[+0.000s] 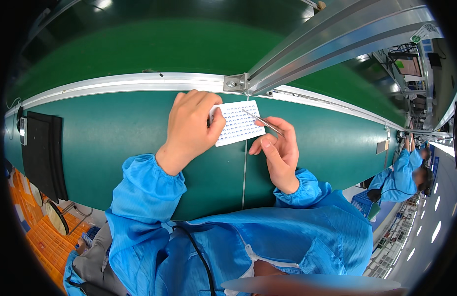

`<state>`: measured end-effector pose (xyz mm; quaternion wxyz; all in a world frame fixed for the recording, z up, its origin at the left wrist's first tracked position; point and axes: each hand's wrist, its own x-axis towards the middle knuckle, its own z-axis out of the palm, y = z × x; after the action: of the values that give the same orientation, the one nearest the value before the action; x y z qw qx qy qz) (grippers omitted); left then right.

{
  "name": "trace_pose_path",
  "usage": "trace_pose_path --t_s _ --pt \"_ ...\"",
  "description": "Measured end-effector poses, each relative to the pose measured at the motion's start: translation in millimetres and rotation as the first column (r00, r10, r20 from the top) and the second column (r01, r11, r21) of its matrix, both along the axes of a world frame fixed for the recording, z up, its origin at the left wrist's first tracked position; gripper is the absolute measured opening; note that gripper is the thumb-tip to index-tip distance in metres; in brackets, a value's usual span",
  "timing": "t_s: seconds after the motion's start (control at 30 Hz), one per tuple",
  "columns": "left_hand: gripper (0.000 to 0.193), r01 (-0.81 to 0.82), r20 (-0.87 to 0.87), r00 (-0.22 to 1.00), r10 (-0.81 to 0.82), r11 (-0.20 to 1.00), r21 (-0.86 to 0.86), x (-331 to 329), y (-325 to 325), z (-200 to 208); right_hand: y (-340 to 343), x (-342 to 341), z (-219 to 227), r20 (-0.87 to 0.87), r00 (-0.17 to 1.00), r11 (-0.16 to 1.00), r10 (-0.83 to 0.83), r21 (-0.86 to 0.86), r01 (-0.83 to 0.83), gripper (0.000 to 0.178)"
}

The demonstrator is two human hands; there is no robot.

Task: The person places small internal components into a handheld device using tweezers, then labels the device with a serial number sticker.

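Observation:
A white sheet or tray [233, 140] with rows of small dark round dots is held above the green worktable. My left hand [191, 121] grips its left edge, with the thumb on the face and the other fingers curled behind. In my right hand [282, 153] is a pair of metal tweezers [270, 126], pinched between the fingers. The tips of the tweezers reach over the dots near the upper middle of the white piece. Whether they touch or hold a dot is too small to tell.
An aluminium rail [139, 83] runs along the table's far edge, with a metal post [332, 44] rising at the right. Black mats [43, 153] lie at the left end. Orange crates [51, 246] stand at lower left. A co-worker in blue [403, 170] sits far right.

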<state>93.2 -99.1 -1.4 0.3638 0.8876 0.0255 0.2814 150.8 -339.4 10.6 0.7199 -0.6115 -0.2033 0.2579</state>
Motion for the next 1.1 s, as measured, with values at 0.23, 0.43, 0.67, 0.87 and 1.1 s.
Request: trace_pose_path --t_s 0.23,0.43,0.67,0.87,1.1 --pt "0.012 -0.039 -0.023 0.999 0.04 0.999 0.013 1.2 -2.1 3.9 -0.8 0.5 -1.9 0.003 1.0 1.0 0.005 -0.003 -0.005 0.049" --pt "0.013 0.017 -0.043 0.999 -0.014 0.997 0.081 2.6 -5.8 7.2 -0.9 0.7 -2.7 0.002 1.0 1.0 0.011 0.013 -0.011 0.049" --pt "0.01 -0.032 -0.097 0.995 0.017 0.988 -0.152 -1.1 -2.8 -0.2 -0.2 0.2 -0.6 0.013 1.0 1.0 0.006 -0.005 -0.006 0.052" --pt "0.01 0.017 -0.067 0.997 -0.026 0.992 -0.122 -0.5 -1.6 1.2 -0.5 0.4 -0.9 0.008 1.0 1.0 0.016 -0.005 -0.016 0.052" --pt "0.022 -0.017 -0.095 0.995 0.001 0.984 -0.176 -0.4 -1.4 2.1 0.4 0.1 -0.8 0.01 1.0 1.0 0.021 0.002 -0.021 0.051"
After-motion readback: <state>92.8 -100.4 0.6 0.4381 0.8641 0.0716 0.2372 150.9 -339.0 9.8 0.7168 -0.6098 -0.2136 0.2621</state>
